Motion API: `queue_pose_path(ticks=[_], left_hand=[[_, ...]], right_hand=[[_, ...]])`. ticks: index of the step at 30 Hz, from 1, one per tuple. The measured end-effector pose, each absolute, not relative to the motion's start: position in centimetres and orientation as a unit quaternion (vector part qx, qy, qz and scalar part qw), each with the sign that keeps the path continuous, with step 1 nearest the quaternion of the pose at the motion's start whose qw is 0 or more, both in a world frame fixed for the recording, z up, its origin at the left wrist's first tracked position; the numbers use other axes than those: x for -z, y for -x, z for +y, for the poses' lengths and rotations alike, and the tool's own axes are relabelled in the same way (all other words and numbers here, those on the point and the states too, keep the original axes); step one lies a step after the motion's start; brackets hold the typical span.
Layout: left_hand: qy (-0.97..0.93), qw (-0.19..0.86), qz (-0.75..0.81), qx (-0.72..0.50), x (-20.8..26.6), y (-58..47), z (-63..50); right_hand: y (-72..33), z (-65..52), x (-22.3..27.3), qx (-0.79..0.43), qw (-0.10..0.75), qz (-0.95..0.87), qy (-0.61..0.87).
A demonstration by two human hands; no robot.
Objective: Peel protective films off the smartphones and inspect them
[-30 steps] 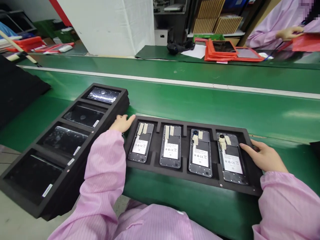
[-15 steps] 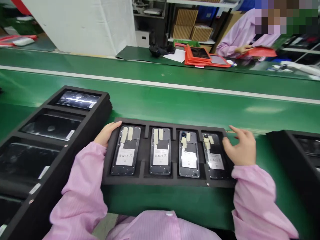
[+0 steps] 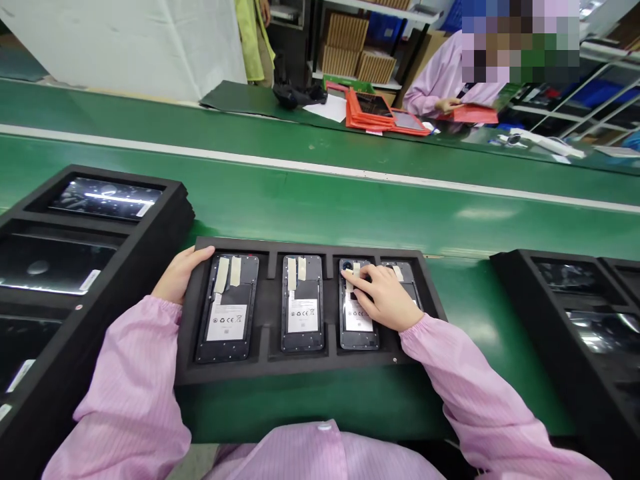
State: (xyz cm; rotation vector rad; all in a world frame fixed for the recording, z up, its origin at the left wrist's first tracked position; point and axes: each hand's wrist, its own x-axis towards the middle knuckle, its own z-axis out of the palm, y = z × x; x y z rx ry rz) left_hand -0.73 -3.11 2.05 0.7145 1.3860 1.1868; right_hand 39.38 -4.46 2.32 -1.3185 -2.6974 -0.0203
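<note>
A black foam tray [image 3: 300, 245] lies before me, with several back-opened phones in its slots. The leftmost phone [image 3: 203, 350] and the second phone [image 3: 303, 343] show white battery labels and two strips of pale tape each. My left hand [image 3: 177, 275] grips the tray's left edge, thumb on the upper rim. Over the third phone [image 3: 357, 341] is my right hand [image 3: 383, 297], palm down with fingers apart. One fingertip touches this phone near its tape and camera. The rightmost phone [image 3: 411, 277] is partly hidden behind that hand.
Stacked black trays [image 3: 173, 200] holding phones stand at the left. More black trays [image 3: 530, 300] are at the right. Beyond the green bench [image 3: 280, 193] lie red-orange cases [image 3: 370, 120]. A co-worker in a pink sleeve [image 3: 430, 80] holds a red item; yellow-green clothing [image 3: 250, 40] shows behind.
My right hand has moved left from the tray's right end onto the third phone. My left hand stays on the tray edge. The view has shifted right, and yellow-green clothing has appeared.
</note>
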Motion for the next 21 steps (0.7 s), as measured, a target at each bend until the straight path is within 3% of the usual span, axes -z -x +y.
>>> queue_pose_path(ticks=[10, 18, 21], left_hand=[[-0.297, 0.551, 0.599, -0.499, -2.3, 0.4, -3.3], [-0.266, 0.558, 0.625, -0.477, -2.4, 0.4, -3.3], [-0.235, 0.572, 0.642, -0.453, -2.5, 0.0, -3.4]], right_hand=[[-38.2, -4.7, -1.1, 0.130, 0.062, -0.841, 0.521], [-44.9, -3.7, -1.4, 0.025, 0.246, -0.762, 0.599], [-47.7, -3.4, -1.2, -0.007, 0.271, -0.757, 0.594]])
